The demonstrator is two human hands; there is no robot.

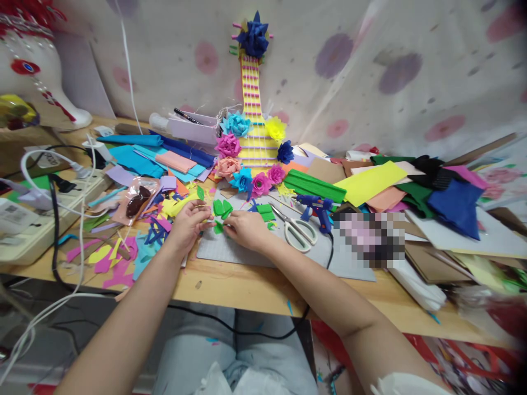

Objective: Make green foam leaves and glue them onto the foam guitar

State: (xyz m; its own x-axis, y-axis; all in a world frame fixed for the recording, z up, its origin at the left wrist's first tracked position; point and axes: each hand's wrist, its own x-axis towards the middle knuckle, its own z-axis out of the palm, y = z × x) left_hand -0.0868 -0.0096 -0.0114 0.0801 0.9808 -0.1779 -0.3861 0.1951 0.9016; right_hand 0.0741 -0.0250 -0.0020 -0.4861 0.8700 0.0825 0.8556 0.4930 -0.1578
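"Because the green pieces [223,208] are so small, do the left hand [190,222] and the right hand [246,229] crowd in so closely around them?"

"Probably. The pieces are between the fingertips, over the grey board [230,253], which likely spares the worktop [197,282] from scratches and glue."

"Is either hand holding one?"

"The left one's fingers are bent together, but what they pinch, if anything, cannot be made out. The right one's fingertips reach the lowest green piece [218,227]; whether they grip it or merely steady it, one cannot tell."

"And the scissors [293,229] and glue gun [316,208]?"

"Just to the right of that hand, presumably for easy reach. The yellow guitar shape [258,145] stands upright behind, perhaps so its paper flowers [261,184] aren't crushed."
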